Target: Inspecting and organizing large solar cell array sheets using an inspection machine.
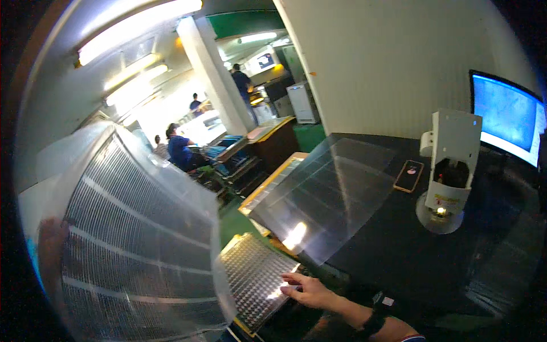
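On the left a large see-through sheet (142,228) with fine dark stripes and paler bands stands raised and tilted. My left hand (54,242) grips its left side and shows dimly through the plastic, so its fingers are partly hidden. Lower in the middle lies a shiny silver panel (256,279) with a small repeating pattern and a yellowish edge. My right hand (309,289), with a dark watch on the wrist, reaches over the panel's right edge, fingers stretched and a little apart. Whether the fingertips touch the panel I cannot tell.
A clear sheet (336,194) lies across the black table (376,251), overhanging its left edge. Farther right are a phone (408,176), a white device with a lit lamp (450,165) and a blue-lit monitor (507,114). Several people work in the background beyond a pillar (213,74).
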The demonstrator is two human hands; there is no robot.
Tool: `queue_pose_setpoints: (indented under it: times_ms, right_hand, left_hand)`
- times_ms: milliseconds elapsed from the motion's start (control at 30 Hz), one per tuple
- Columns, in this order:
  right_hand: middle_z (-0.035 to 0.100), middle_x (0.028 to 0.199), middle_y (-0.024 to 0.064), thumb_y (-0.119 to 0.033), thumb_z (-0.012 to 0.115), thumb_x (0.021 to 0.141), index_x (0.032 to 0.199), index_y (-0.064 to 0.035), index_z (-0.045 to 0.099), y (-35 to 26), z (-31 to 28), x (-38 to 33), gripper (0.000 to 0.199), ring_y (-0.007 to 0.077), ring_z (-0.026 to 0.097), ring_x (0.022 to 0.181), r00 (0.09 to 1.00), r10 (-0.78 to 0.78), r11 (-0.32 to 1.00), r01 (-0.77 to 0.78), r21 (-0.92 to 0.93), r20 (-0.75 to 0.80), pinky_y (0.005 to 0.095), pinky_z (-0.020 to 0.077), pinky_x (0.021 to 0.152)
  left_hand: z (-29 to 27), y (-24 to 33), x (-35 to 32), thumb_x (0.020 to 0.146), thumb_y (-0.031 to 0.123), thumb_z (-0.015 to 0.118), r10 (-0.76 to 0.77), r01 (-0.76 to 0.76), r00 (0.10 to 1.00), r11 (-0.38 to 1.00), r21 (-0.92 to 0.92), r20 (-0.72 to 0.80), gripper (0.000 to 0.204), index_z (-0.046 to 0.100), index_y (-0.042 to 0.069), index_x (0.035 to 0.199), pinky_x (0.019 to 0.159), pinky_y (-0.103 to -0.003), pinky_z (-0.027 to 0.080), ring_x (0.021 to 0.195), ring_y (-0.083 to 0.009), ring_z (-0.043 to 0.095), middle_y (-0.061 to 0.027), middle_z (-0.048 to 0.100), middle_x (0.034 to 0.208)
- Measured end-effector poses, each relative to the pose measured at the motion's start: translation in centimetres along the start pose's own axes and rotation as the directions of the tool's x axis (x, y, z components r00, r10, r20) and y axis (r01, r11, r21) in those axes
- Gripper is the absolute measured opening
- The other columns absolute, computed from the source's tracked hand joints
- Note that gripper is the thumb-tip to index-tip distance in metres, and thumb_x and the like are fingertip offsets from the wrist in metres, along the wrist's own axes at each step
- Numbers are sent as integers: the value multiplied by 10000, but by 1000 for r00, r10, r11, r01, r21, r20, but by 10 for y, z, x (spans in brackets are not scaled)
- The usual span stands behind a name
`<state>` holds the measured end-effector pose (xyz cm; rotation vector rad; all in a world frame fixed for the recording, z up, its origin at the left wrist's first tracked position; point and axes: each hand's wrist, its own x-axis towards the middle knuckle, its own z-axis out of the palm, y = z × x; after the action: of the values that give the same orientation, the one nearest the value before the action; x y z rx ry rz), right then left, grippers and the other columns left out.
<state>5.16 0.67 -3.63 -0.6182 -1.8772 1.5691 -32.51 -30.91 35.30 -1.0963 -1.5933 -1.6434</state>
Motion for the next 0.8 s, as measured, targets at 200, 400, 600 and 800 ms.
queue_pose_setpoints:
  times_ms: [200,400,600,800]
  right_hand:
    - [292,1347,300,-470,662,759,1381,21,100,1,14,1,971,362,340,1251,990,3,975,29,222,-141,400,308,1011]
    - [485,1177,155,-439,693,745,1375,-24,109,-21,-48,-16,955,238,541,954,991,97,681,-130,720,87,384,458,852]
    - [548,700,-4,-317,641,827,894,-49,641,-76,-98,-78,276,79,508,602,899,28,834,220,506,-437,257,453,538]
    - [535,764,-3,-373,556,855,899,-116,602,-188,-198,-173,265,101,461,610,296,-234,972,85,-219,-926,248,370,526]
  left_hand:
    - [-47,46,8,878,289,510,54,-55,998,998,27,21,317,547,2,1008,662,-278,485,715,-151,576,-67,594,842]
    - [-26,16,-4,883,298,509,15,3,987,994,-113,159,327,545,1,1014,667,-278,488,717,-153,578,-69,596,845]
    - [86,-36,-31,888,307,507,-32,201,909,906,-371,415,337,544,-1,1020,672,-279,492,719,-154,580,-71,598,847]
    - [217,-74,-67,892,317,506,-11,449,775,714,-538,631,348,542,-2,1027,677,-280,495,721,-156,582,-74,600,850]
